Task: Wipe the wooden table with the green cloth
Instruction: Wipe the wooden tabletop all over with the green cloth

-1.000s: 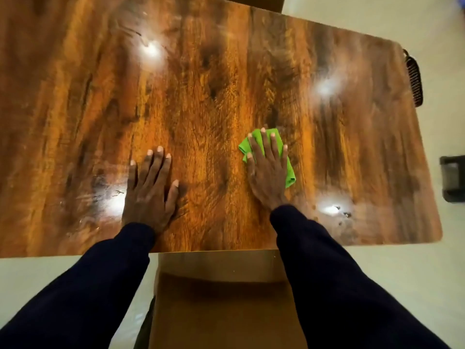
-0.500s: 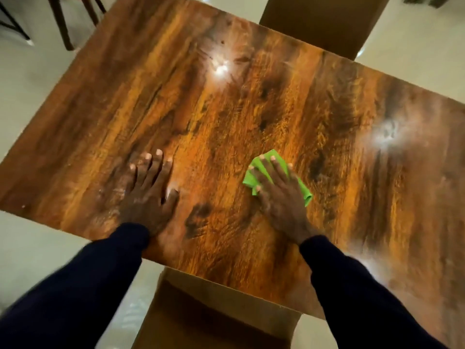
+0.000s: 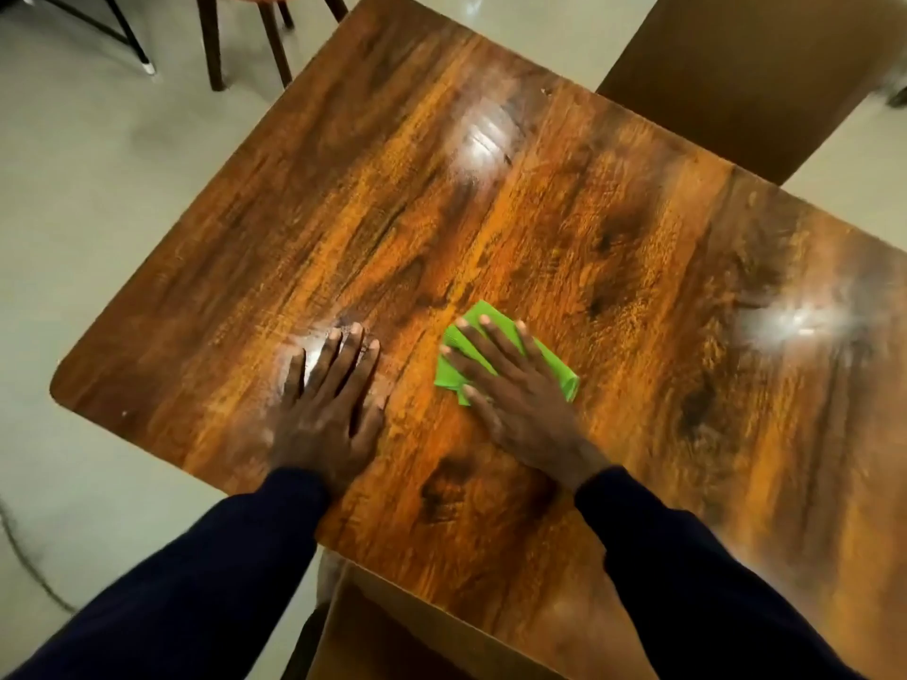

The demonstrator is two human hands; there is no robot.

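The wooden table (image 3: 613, 247) fills most of the view, glossy with bright light reflections. A small folded green cloth (image 3: 557, 370) lies on it near the front middle. My right hand (image 3: 515, 400) presses flat on the cloth with straight, spread fingers and covers most of it. My left hand (image 3: 329, 409) rests flat on the bare tabletop to the left of the cloth, fingers straight, a hand's width away from it. Both arms wear dark blue sleeves.
A brown chair (image 3: 751, 76) stands at the table's far side, and another chair seat (image 3: 392, 630) sits under the near edge between my arms. Dark chair legs (image 3: 216, 41) stand on the pale floor at the upper left. The table's left corner (image 3: 61, 390) is rounded.
My view has turned left, so the table's left corner and floor now show. My right hand has slid the cloth toward the left hand; the left hand stays flat on the table.
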